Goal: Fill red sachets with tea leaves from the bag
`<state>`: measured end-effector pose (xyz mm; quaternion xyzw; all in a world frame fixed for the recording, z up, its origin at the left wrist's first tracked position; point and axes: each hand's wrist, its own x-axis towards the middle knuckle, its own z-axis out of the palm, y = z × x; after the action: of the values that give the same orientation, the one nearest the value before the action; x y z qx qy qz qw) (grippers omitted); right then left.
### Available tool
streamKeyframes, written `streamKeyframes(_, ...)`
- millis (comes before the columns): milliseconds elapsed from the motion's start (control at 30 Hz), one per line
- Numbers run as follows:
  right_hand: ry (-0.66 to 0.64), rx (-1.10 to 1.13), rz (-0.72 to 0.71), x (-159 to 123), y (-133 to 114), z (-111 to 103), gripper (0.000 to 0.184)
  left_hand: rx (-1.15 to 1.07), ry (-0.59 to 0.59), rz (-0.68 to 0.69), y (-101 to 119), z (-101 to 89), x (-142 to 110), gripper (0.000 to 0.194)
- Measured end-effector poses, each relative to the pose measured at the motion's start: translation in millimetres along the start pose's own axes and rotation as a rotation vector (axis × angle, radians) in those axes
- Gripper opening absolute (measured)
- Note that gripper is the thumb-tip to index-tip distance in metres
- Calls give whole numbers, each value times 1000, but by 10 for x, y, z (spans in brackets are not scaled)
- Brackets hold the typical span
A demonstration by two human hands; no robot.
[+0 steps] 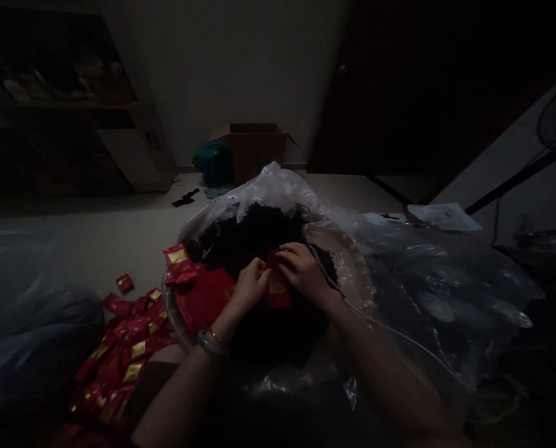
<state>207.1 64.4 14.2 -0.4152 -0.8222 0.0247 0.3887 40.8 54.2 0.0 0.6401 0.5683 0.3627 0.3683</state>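
My left hand (249, 285) pinches the left edge of a small red packet (278, 297) with a gold panel on it. Fingers of my right hand (303, 272) close on the packet's upper right part; a small dark bit shows by the fingertips, too dim to make out. Both hands are over a round tub lined with clear plastic (274, 177). Dark loose shreds that look like tea leaves (271, 223) fill much of it. Flat red packets (206, 298) lie inside the tub's left rim, with plump red packets (177, 256) on top of them.
Many red-and-gold packets (135, 348) are heaped left of the tub. Plastic sheeting (427, 274) spreads on the right, and a thin white cord (408, 336) runs past my right forearm. An open cardboard box (259, 149) and a teal bag (213, 163) stand by the wall.
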Motion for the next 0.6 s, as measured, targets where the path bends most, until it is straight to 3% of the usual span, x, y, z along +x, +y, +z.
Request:
streamKeyframes(100,9,-49,-18,10,-10,-36,8,45,-6,45,30,-2,-32,6)
streamKeyframes(267,-79,-38,-3,16,5,-123,17,38,-45,105,89,-30,-59,5)
streamKeyframes(467,-14,267,302,46,-20,-174,12,-143,-47,75,82,-118,-12,24)
streamKeyframes(600,-244,654,535,84,-53,-226,25,-65,14,182,38,-185,10,22)
